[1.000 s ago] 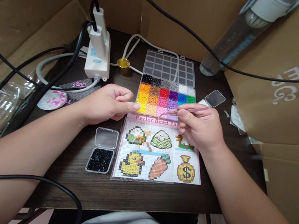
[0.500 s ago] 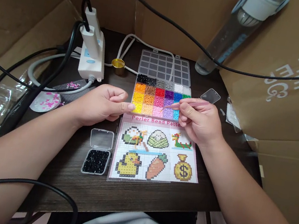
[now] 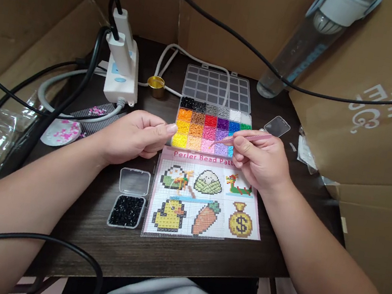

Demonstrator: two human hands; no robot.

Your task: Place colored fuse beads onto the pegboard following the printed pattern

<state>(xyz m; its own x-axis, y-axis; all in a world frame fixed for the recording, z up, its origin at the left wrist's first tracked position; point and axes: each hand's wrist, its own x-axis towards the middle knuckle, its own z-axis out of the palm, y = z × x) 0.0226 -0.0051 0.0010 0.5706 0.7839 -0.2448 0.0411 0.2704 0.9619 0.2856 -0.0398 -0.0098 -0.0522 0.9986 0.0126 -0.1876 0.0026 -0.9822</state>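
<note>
My right hand [image 3: 263, 161] is closed on pink tweezers [image 3: 248, 138]. Their tips hang over the pink beads in the front row of a divided bead box [image 3: 214, 108], whose clear lid stands open at the back. My left hand [image 3: 139, 136] is curled in a fist at the box's left, its thumb stretched toward the yellow beads; nothing shows in it. In front of the box lies a printed pattern sheet [image 3: 235, 246], partly under a clear pegboard [image 3: 184, 239]. Beads form a duck [image 3: 169, 214] and a carrot [image 3: 205, 218] there.
An open small case of black beads [image 3: 126, 211] sits left of the sheet. Behind my left arm are a white dish [image 3: 65, 134] and a power strip [image 3: 121, 77]. A gold cup [image 3: 155, 86] and a bottle [image 3: 294, 55] stand farther back. A black cable [image 3: 230, 30] crosses overhead.
My left thumb has lifted slightly from pointing at the box's front corner. The tweezer tips have shifted a little over the pink beads. The view has moved slightly.
</note>
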